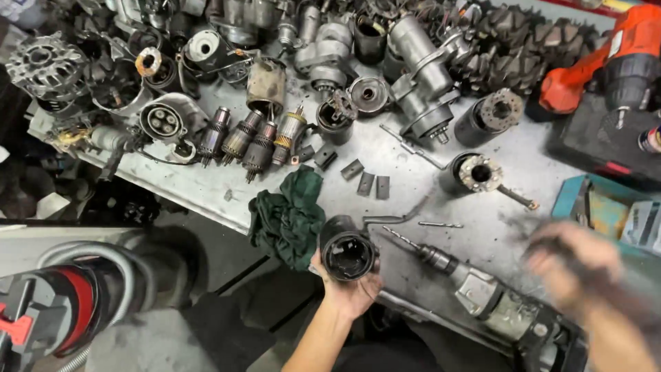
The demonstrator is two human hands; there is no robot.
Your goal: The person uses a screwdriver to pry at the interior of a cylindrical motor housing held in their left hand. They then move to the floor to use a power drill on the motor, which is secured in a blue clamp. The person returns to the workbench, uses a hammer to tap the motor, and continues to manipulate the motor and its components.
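Lower centre: left hand (350, 286) cups a black motor housing (347, 253), open end up, beside the green rag (288, 215). Right hand (575, 265), lower right, blurred; its grip cannot be told. Best held steady, mouth level.

left hand (350, 288): bare, no glove, no ring or watch showing
right hand (575, 265): bare, blurred, fingertips smudged dark
forearms: bare, no sleeves showing

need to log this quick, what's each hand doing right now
Left hand: closed around a black cylindrical motor housing.
Right hand: motion-blurred above the electric drill; grip cannot be told.
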